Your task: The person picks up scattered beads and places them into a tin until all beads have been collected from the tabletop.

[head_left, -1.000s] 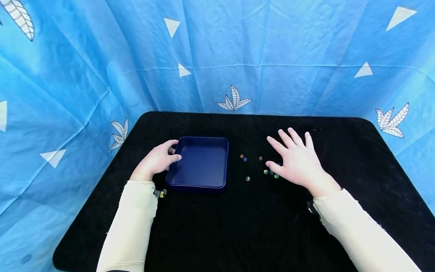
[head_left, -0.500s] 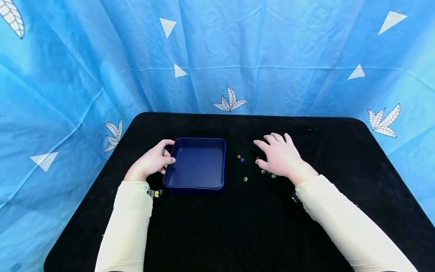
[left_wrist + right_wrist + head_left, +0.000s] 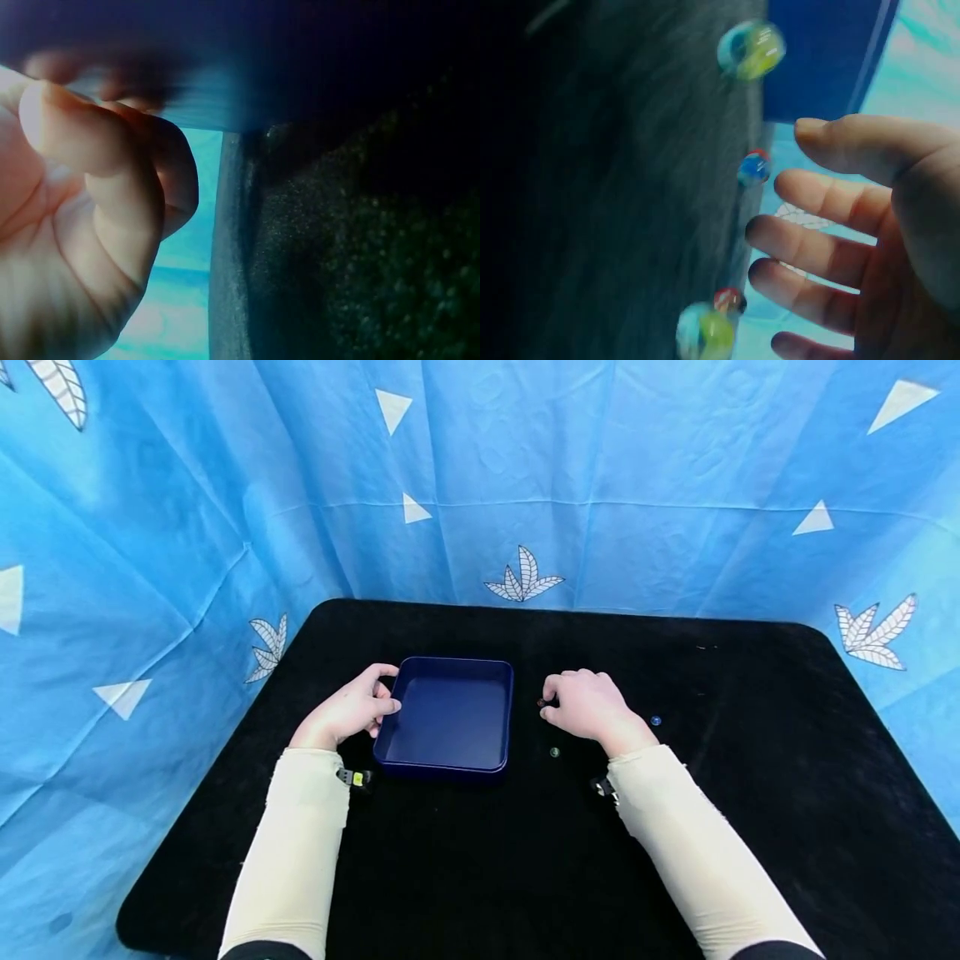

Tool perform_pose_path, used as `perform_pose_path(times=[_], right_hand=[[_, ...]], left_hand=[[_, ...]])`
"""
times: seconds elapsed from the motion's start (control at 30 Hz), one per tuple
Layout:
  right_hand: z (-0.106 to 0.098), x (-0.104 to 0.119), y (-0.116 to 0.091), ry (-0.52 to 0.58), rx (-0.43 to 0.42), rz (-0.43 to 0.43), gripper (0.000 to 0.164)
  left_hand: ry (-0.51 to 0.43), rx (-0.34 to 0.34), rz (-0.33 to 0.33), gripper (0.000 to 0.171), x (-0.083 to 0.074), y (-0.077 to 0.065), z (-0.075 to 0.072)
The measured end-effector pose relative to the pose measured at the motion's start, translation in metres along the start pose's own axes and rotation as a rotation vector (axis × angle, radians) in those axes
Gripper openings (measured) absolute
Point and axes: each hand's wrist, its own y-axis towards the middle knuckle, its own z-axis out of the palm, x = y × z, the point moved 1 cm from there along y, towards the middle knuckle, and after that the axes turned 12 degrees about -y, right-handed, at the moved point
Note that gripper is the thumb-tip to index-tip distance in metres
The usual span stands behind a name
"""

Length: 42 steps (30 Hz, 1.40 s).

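My left hand [image 3: 352, 706] grips the left wall of a square, dark blue box [image 3: 450, 718], its thumb over the rim and fingers outside. In the left wrist view the box wall [image 3: 247, 67] hangs over the curled fingers. Low over the table, right of the box, my right hand [image 3: 592, 706] hovers above glass marbles, fingers bent down. A red marble [image 3: 541, 702] shows at its fingertips and a green one [image 3: 555, 752] lies nearer me. The right wrist view shows thumb and fingers apart with nothing between them, beside a blue marble [image 3: 754, 169] and a yellow-green marble [image 3: 751, 50].
A blue marble [image 3: 656, 721] lies right of the right hand. The black cloth-covered table [image 3: 465, 868] has rounded far corners. Blue patterned curtains [image 3: 480, 468] hang behind it and at the sides.
My right hand has come left and lower, its spread fingers bending in over the marbles. It now covers several of them and uncovers a blue one. The left hand keeps its hold on the box.
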Motion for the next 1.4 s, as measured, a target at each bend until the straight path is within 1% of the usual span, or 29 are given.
perform_pose_path(times=[0.03,0.13,0.37,0.47,0.67,0.8,1.0,1.23,1.3,1.4], right_hand=[[0.000,0.001,0.001,0.021,0.006,0.009,0.016],[0.002,0.003,0.005,0.056,0.013,0.022,0.017],[0.004,-0.001,0.005,0.059,0.048,0.050,0.007],[0.006,-0.002,0.005,0.057,0.060,0.045,0.009],[0.008,-0.004,0.004,0.050,0.044,0.049,0.010],[0.009,-0.004,0.003,0.059,0.048,0.052,0.009],[0.010,-0.006,0.003,0.057,0.037,0.037,0.006],[0.009,-0.007,0.003,0.055,0.018,0.030,0.005],[0.010,-0.007,0.003,0.066,0.016,0.028,0.002],[0.012,-0.006,0.001,0.100,0.032,0.029,0.002]], left_hand=[[0.008,-0.003,-0.006,0.060,-0.005,-0.003,0.001],[0.026,-0.011,-0.019,0.059,-0.008,-0.007,-0.001],[0.007,0.002,-0.052,0.052,-0.011,-0.010,0.000],[0.012,0.002,-0.066,0.050,-0.008,-0.007,-0.001],[0.021,-0.019,-0.067,0.050,0.012,0.009,-0.009],[0.016,-0.017,-0.054,0.051,0.020,0.013,-0.012],[0.004,-0.012,-0.037,0.051,0.021,0.013,-0.011],[0.000,-0.012,-0.035,0.048,0.021,0.014,-0.010],[0.003,-0.010,-0.040,0.048,0.020,0.013,-0.009],[-0.001,0.002,-0.052,0.047,0.013,0.006,-0.004]])
